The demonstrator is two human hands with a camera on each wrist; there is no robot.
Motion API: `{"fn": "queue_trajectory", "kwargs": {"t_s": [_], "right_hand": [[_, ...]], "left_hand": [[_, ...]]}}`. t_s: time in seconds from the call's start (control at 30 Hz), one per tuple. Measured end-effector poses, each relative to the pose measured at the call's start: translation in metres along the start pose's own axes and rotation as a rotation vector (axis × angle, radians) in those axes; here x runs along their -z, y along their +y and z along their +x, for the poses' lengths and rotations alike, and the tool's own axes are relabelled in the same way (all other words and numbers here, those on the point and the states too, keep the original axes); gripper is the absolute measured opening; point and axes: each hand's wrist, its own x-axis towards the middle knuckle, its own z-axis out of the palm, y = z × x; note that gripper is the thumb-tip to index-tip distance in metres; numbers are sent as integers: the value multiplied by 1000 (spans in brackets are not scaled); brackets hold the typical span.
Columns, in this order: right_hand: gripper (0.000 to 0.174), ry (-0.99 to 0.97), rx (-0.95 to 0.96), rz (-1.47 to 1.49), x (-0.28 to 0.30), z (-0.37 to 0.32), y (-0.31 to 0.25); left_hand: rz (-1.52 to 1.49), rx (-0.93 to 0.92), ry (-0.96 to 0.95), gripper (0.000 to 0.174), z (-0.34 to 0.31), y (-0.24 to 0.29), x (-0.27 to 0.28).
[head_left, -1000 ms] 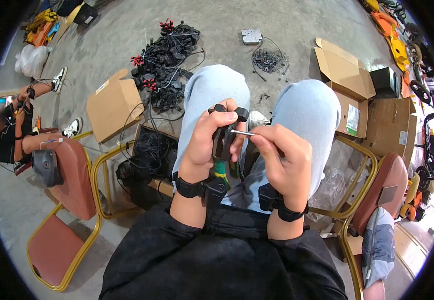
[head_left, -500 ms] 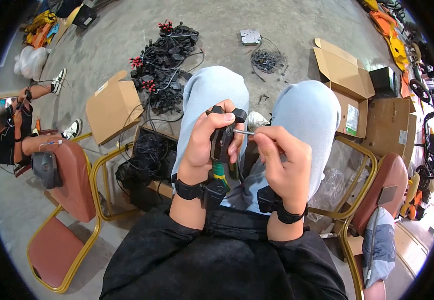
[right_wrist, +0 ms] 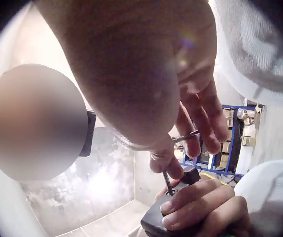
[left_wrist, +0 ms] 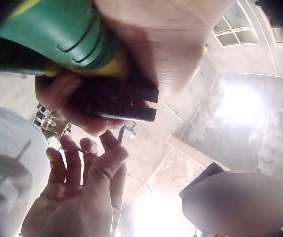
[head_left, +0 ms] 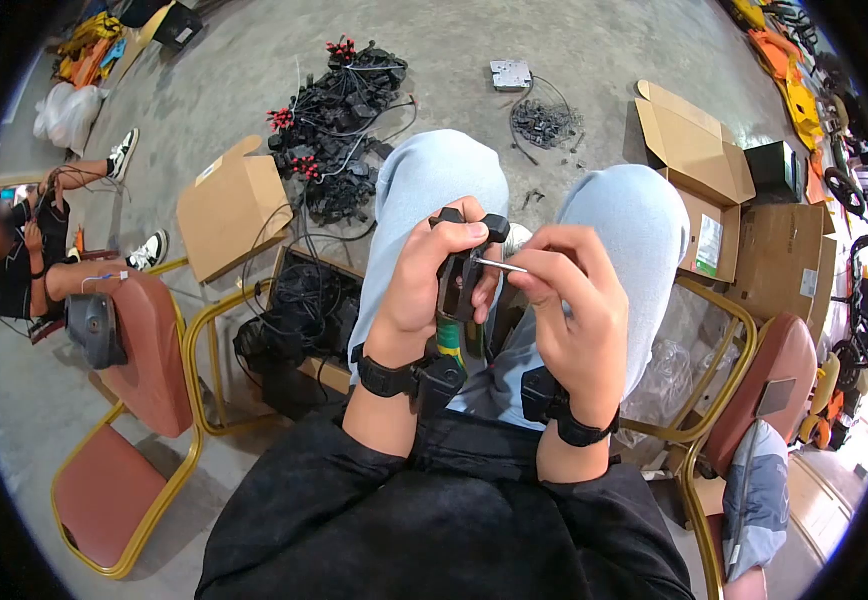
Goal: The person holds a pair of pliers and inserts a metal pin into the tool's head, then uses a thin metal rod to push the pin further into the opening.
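My left hand (head_left: pixel 414 285) grips a black housing-like part (head_left: pixel 454 290) above my lap, thumb across its top. A green-and-yellow tool handle (head_left: pixel 448 340) sticks out below that hand; in the left wrist view the handle (left_wrist: pixel 57 34) lies against the palm. My right hand (head_left: pixel 586 330) pinches a thin metal hex key (head_left: pixel 502 265) between thumb and fingertips. In the right wrist view the key (right_wrist: pixel 167 182) stands with its end in a round hole of the black part (right_wrist: pixel 156 219). A second length of it shows behind the thumb, its bend hidden by the fingers.
A heap of black parts and cables (head_left: pixel 339 130) lies on the floor ahead, beside a cardboard box (head_left: pixel 229 215). Small black pieces (head_left: pixel 544 122) lie near a metal plate (head_left: pixel 510 74). Chairs (head_left: pixel 139 350) flank me; another person (head_left: pixel 44 240) sits at far left.
The right hand's fingers have lifted and spread around the key, whose end stays at the black part. Both hands appear slightly further right in the view. The left hand keeps its hold.
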Motion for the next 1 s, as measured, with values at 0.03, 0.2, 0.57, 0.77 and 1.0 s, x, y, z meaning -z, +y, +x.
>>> {"fn": "queue_trajectory", "kwargs": {"t_s": [0.03, 0.2, 0.57, 0.77, 1.0], "right_hand": [[10, -16, -12, 23, 1, 0, 1], [6, -100, -221, 82, 6, -4, -6], [9, -22, 72, -144, 0, 0, 3], [14, -39, -41, 32, 1, -2, 0], [7, -74, -196, 93, 4, -4, -3]], "left_hand": [[5, -2, -15, 22, 0, 0, 1], [-11, -4, -58, 22, 1, 1, 2], [-8, -5, -8, 21, 0, 0, 1], [-41, -4, -19, 20, 0, 1, 2], [-31, 2, -91, 21, 1, 1, 5]]}}
